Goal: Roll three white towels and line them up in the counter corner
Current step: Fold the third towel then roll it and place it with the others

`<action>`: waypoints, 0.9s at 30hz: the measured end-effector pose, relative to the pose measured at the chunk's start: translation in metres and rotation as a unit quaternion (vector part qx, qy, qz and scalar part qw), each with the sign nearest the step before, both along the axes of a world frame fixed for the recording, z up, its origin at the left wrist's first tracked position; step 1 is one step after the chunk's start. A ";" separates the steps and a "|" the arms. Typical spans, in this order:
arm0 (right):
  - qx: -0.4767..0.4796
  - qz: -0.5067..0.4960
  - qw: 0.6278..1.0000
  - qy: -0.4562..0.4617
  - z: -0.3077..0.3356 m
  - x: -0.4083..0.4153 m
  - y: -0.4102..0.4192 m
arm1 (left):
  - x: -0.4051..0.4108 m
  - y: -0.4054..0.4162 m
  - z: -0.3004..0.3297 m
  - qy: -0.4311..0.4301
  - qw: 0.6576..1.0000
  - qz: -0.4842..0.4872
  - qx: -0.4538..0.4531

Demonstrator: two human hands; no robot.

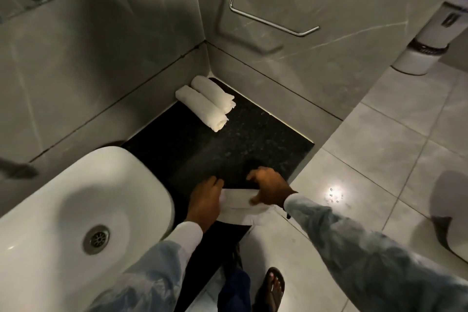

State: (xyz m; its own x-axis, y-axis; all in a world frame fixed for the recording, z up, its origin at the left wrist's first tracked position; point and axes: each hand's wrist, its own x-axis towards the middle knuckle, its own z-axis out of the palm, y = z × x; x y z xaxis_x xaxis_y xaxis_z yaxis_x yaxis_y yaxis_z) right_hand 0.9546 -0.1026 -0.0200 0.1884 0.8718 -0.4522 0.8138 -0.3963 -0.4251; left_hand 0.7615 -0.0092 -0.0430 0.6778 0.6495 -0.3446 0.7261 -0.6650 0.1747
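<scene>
Here, two rolled towels (206,102) lie side by side, touching, in the far corner of the dark surface (253,139). At its near edge, the left hand (206,200) and right hand (268,189) press down with bent fingers on a third, flat towel (240,206), partly overhanging.

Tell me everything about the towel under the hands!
The third towel is white, soft-looking cloth, lying flat and folded, not yet rolled, at the near edge of the black counter. Its near part hangs past the edge. The left hand presses its left end, the right hand its right end.
</scene>
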 end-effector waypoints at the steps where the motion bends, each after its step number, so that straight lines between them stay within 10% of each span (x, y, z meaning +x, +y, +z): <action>1: -0.013 0.010 1.000 -0.004 -0.004 -0.006 -0.004 | -0.004 -0.006 0.000 -0.002 1.000 -0.004 0.010; 9: 0.147 0.119 0.970 -0.155 -0.034 -0.052 -0.057 | -0.010 0.019 0.022 0.068 0.985 0.020 -0.160; 16: 0.057 0.072 0.996 -0.022 -0.008 -0.045 -0.052 | -0.017 -0.026 0.008 0.017 0.999 0.018 -0.025; 27: 0.029 0.047 0.997 -0.055 0.000 -0.069 -0.056 | -0.023 -0.047 0.022 0.070 0.992 -0.097 0.040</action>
State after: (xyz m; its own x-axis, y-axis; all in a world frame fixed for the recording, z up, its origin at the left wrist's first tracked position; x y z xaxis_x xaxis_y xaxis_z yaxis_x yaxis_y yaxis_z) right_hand 0.8853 -0.1581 -0.0197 0.1511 0.9116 -0.3822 0.8888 -0.2945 -0.3510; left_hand 0.7387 -0.0565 -0.0212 0.7410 0.5413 -0.3974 0.5973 -0.8017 0.0217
